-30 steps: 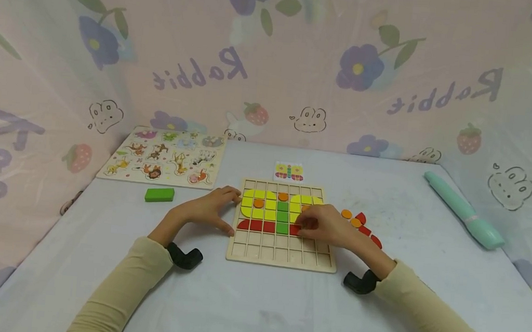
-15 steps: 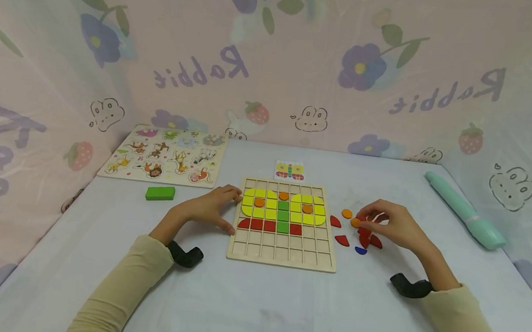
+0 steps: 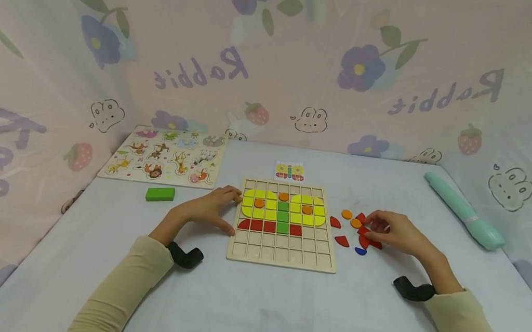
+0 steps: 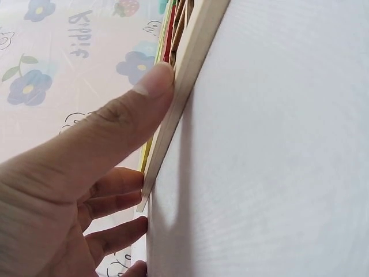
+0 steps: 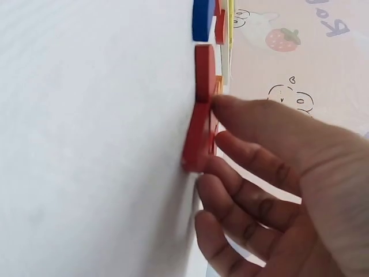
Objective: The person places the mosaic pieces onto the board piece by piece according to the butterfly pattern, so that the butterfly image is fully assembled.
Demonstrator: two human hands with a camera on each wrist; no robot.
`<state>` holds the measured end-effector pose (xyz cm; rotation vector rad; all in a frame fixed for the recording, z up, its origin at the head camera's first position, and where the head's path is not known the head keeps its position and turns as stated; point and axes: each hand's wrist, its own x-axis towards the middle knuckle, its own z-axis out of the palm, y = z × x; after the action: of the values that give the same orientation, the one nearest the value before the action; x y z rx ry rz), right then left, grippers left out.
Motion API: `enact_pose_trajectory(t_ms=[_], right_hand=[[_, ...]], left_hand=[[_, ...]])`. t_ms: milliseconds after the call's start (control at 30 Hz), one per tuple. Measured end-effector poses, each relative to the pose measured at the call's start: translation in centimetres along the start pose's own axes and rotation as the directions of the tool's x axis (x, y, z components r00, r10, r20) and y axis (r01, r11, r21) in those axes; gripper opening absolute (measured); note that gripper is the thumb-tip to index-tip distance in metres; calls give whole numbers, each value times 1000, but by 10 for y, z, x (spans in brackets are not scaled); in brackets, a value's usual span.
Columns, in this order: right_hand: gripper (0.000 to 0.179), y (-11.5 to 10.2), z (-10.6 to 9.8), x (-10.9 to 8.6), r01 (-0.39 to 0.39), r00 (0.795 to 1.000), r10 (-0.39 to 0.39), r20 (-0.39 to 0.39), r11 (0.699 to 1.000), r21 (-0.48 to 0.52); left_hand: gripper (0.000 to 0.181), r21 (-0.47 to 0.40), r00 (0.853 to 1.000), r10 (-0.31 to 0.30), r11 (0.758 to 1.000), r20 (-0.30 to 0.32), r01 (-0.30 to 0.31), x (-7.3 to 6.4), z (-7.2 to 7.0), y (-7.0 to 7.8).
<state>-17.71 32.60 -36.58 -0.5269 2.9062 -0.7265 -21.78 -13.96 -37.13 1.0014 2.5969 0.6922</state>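
A wooden grid board (image 3: 280, 250) lies flat, with yellow, orange, green and red pieces set in its cells. My left hand (image 3: 208, 208) rests at its left side, fingers spread; in the left wrist view the thumb (image 4: 154, 81) touches the board's edge. To the right of the board lies a loose pile of red pieces (image 3: 364, 240). My right hand (image 3: 397, 232) is at this pile, fingers loosely bent, thumb and forefinger apart. In the right wrist view the thumb tip (image 5: 223, 107) is at a red piece (image 5: 198, 138); no firm grip shows.
Two orange discs (image 3: 346, 214), two separate red quarter pieces (image 3: 342, 241) and a blue piece (image 3: 360, 251) lie near the pile. A pattern card (image 3: 289, 171) stands behind the board. Left are a green block (image 3: 160, 194) and an animal puzzle (image 3: 168, 155); right, a mint-green stick-like object (image 3: 464, 210).
My right hand has moved from the board to the loose pieces at the right, then slightly lower among the red ones. A short red piece shows right of the green column. My left hand has stayed put.
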Motion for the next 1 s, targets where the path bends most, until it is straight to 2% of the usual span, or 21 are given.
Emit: enact_pose_trajectory(t_ms=[233,433,567,667,833,933,1000], right_hand=[[30,-1,-1,0,25,1000,-25,-18,999,-37],[35,4,0,0,-12,1000,11,-29,999,-43],[30,5,1,2,-45,999,44,-24,998,-43],[30,1,-1,5,-94,995,91,-50,994,-55],[38,-21,2,13,-144,982,140,-128,989,-18],[38,-44,9,21,-123,980,123,-157,992,12],[35,-60,15,26,-82,982,86,-166,996,32]], left_hand=[[77,8,1000,9,1000,-7,-9,0,1,-2],[76,9,1000,-1,1000,-4,1,0,1,-2],[75,6,1000,-7,1000,-5,7,-1,0,-1],[75,9,1000,-15,1000,-3,15,-1,-1,0],[76,7,1000,-23,1000,2,23,-1,-1,-1],[77,-1,1000,-16,1000,3,16,0,0,-1],[77,-2,1000,-14,1000,3,14,0,0,-1]])
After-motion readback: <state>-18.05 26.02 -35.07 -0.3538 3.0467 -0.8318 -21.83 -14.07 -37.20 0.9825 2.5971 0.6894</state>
